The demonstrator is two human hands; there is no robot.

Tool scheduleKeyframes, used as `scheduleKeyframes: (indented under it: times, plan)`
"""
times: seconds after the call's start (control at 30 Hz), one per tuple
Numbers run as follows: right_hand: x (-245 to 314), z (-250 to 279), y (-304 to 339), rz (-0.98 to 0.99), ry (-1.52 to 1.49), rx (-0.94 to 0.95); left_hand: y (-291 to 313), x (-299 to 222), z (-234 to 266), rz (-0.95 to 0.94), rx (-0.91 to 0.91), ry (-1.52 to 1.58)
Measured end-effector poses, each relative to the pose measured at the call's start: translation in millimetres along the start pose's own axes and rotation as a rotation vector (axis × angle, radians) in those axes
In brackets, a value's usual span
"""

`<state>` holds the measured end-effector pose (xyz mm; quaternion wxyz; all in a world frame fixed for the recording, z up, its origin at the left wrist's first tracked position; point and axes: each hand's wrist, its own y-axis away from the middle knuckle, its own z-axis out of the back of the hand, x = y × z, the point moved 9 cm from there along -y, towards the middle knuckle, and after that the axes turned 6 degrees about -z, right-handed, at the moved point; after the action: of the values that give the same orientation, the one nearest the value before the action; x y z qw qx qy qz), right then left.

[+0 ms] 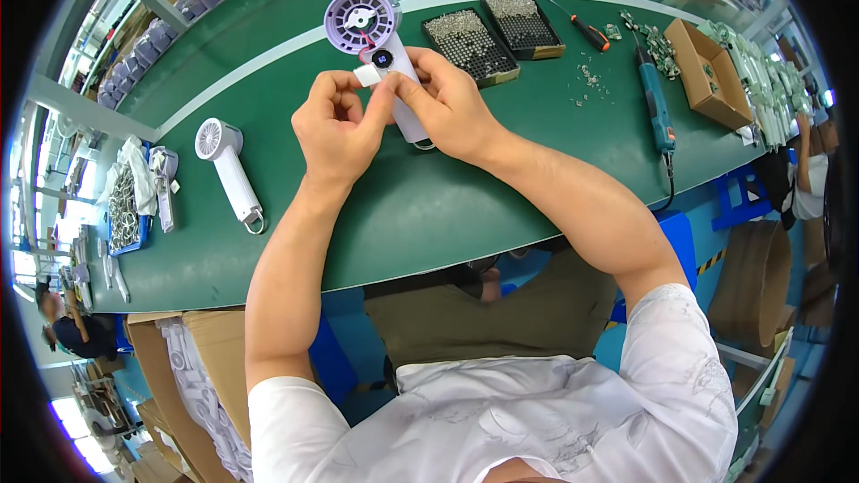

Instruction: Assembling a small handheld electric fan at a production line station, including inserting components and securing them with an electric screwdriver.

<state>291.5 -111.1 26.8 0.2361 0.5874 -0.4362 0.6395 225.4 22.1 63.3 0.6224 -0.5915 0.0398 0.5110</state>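
Note:
A handheld fan (401,47), white-handled with an open lilac round head, lies tilted in front of me. Bare slots and a white hub show in its head, and a small dark round display glows on the handle. My right hand (450,107) is closed around the handle from the right, its thumb just below the display. Between the fingers of my left hand (338,125) is a small white flat piece (367,75), close to the handle's left side. A red wire runs at the neck, beside that piece. What lies beneath my fingers is hidden.
Black trays of screws (470,46) stand beyond my right hand. Farther right are a screwdriver (589,33), a corded electric screwdriver (656,107) and a cardboard box (707,74). A white fan (220,154) lies at left, near a blue tray (128,215) of metal rings.

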Motion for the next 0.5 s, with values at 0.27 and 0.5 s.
scheduleKeyframes:
  times: [0.27,0.5]
  plan:
    - [-3.8,-4.6,-1.9,-0.106,-0.154,0.055,-0.3,3.7,11.2,-0.025,-0.039,0.054]
    - [-4.7,-7.0,-1.0,-0.144,-0.124,0.108,0.5,6.3,12.4,0.031,-0.067,0.108]
